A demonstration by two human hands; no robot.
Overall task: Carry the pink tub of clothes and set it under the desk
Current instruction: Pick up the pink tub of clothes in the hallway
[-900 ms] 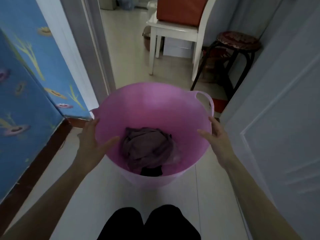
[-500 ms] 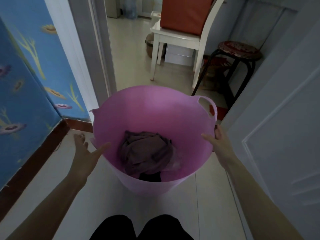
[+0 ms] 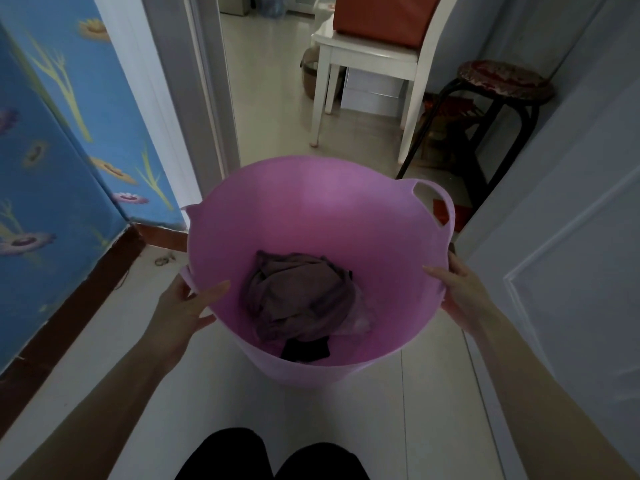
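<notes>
A round pink tub [image 3: 322,216] fills the middle of the view, just in front of a doorway. Crumpled mauve and black clothes [image 3: 301,299] lie at its bottom. My left hand [image 3: 183,303] grips the tub's left rim, thumb inside and fingers outside. On the right rim, my right hand [image 3: 460,289] holds the tub the same way. One loop handle [image 3: 436,202] shows at the tub's far right. No desk is in view.
A blue flowered panel [image 3: 52,161] stands close on the left. On the right a white door [image 3: 571,254] hems in the passage. Beyond the doorway stand a white chair [image 3: 367,60] with an orange cushion, a dark round stool [image 3: 502,81] and a white box [image 3: 372,90].
My left hand came off the rim half a second ago and has closed on it again. The tub has shifted slightly forward toward the doorway.
</notes>
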